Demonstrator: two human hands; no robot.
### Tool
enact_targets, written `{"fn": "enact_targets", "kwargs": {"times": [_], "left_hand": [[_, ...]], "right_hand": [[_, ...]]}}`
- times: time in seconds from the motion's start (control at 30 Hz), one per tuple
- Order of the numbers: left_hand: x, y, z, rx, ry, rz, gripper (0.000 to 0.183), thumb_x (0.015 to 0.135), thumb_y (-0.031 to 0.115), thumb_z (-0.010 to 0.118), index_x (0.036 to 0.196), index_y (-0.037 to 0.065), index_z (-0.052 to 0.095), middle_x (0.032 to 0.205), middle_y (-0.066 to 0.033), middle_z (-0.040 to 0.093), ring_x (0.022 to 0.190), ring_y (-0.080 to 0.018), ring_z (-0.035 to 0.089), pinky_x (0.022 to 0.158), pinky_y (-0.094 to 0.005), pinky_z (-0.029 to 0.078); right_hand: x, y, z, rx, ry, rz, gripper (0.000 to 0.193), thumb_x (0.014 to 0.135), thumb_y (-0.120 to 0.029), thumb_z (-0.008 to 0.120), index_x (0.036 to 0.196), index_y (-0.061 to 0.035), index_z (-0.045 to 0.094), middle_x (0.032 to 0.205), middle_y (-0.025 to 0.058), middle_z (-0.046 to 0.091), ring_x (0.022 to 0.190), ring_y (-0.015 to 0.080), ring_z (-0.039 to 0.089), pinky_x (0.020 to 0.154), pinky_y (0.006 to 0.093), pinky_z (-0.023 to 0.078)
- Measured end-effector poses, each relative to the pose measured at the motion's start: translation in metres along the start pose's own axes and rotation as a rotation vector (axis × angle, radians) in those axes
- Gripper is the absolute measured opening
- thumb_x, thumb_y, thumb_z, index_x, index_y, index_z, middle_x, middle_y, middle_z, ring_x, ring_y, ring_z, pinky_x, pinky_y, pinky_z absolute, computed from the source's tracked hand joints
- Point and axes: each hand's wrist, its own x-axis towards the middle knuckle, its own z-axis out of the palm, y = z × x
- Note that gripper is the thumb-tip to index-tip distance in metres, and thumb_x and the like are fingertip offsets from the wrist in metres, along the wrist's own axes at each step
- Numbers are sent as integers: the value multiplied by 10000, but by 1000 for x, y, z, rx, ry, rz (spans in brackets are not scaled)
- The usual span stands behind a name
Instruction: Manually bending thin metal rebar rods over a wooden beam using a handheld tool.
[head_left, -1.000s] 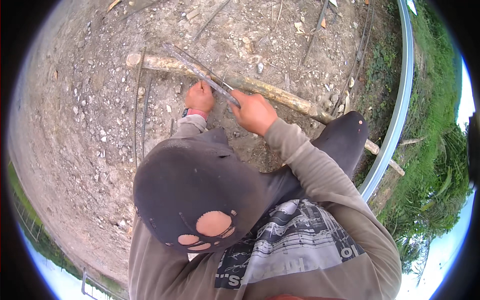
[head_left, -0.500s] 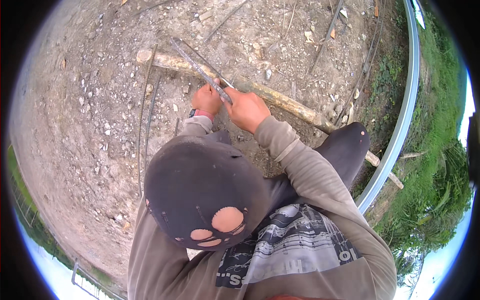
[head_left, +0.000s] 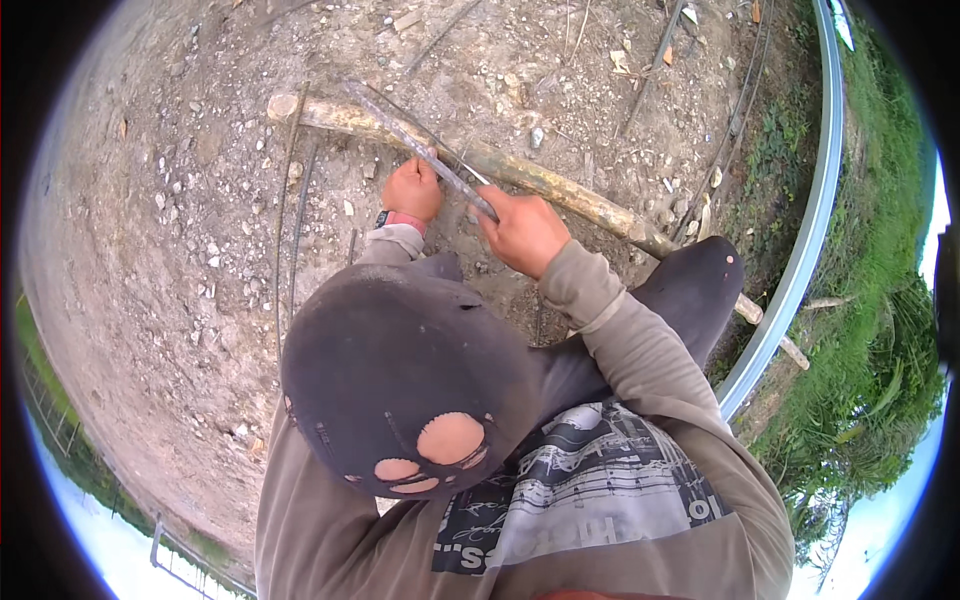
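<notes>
A long, narrow grey metal bar (head_left: pixel 395 122) slants over a peeled wooden pole (head_left: pixel 545 185) lying on the ground. Closed round the near end of this bar is my right hand (head_left: pixel 527 232). Beside the bar runs a thinner dark strip with a bright end close to my right fingers; whether the two form one tool, I cannot tell. My left hand (head_left: pixel 411 191), with a watch at its wrist, is closed on the near side of the pole. Its thumb lies against the bar's middle, and what its fingers grip is hidden.
Thin dark rods (head_left: pixel 302 225) lie on the stony soil to the left, one crossing the pole. My bent knee (head_left: pixel 405 360) is close in front, the other (head_left: pixel 705 285) by the pole's right end. A pale metal rail (head_left: pixel 800 270) curves along the right, with grass beyond.
My right hand has drawn back toward me and to the right, and more of the grey bar shows. My left hand has stayed nearly in place.
</notes>
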Motion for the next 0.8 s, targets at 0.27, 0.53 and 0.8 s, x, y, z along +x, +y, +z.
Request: {"fn": "enact_targets", "kwargs": {"times": [0.27, 0.53, 0.8], "left_hand": [[-1, -7, 6, -13, 60, 65, 318, 875, 350, 426, 814, 110, 624, 731, -171, 611, 692, -392, 576, 602, -472, 451], [5, -12, 7, -38, 53, 65, 367, 880, 389, 435, 783, 102, 642, 717, -197, 602, 683, -396, 574, 587, -485, 436], [3, -4, 6, -52, 113, 67, 407, 890, 400, 419, 756, 76, 626, 707, -196, 602, 666, -411, 567, 586, -488, 437]], "right_hand": [[-34, -2, -26, 45, -35, 67, 255, 797, -172, 572, 1047, -129, 546, 700, 197, 594, 653, 385, 581, 576, 459, 479], [-81, 15, -31, 35, -32, -12, 213, 803, -163, 564, 1010, -118, 541, 723, 160, 610, 655, 360, 592, 584, 438, 488], [30, -14, -1, -44, 5, -111, 231, 807, -201, 551, 1008, -93, 517, 718, 195, 600, 710, 386, 591, 614, 480, 470]]}}
